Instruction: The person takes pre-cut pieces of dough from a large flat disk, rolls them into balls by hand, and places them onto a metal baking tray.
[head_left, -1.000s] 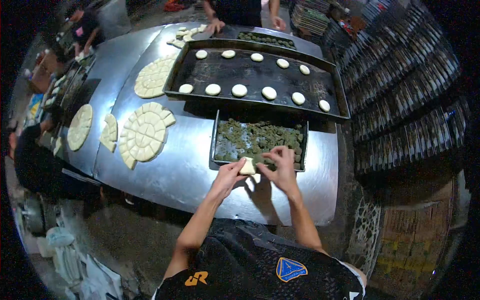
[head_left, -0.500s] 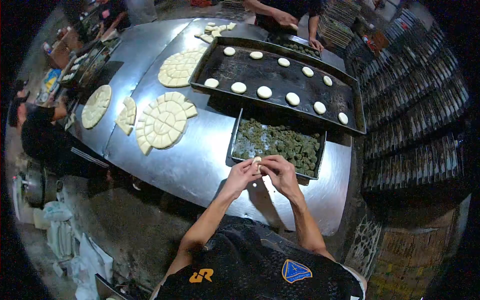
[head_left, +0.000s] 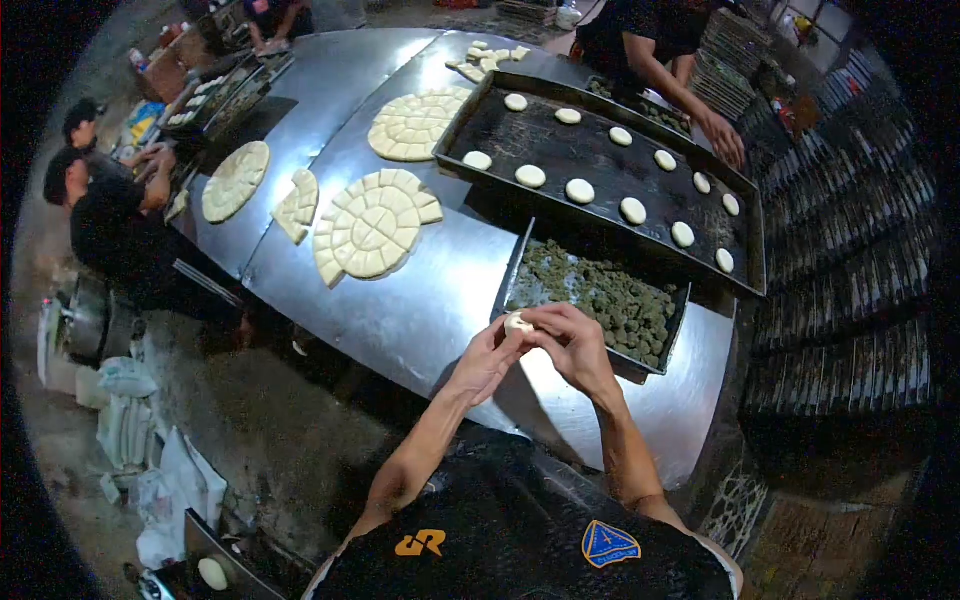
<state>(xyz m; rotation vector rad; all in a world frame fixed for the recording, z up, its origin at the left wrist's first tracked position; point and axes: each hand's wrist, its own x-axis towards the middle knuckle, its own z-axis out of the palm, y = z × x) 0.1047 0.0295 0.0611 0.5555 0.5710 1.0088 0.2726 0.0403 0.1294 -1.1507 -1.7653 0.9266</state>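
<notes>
Between the fingertips of both my hands is a small white piece of dough [head_left: 518, 323], partly hidden by the fingers. My left hand [head_left: 485, 360] cups it from the left, fingers closed around it. From the right, my right hand [head_left: 572, 343] pinches the dough with thumb and fingers. Just beyond the hands, a metal tray [head_left: 514, 262] holds clumps of dark green filling [head_left: 600, 290], loose crumbs on the left and rounded balls on the right. The hands hover above the tray's near edge.
Behind the filling, a large dark baking tray [head_left: 600, 165] carries two rows of white dough rounds [head_left: 579, 191]. Scored dough discs [head_left: 375, 225] lie left on the metal table [head_left: 400, 330]. A co-worker's hand [head_left: 722, 138] reaches over the tray's far side. Stacked trays [head_left: 840, 270] stand right.
My view has turned, so the table sits further right. The dough between my fingers looks rounder. The co-worker opposite has reached rightward, and another dough round lies at the far row's right end.
</notes>
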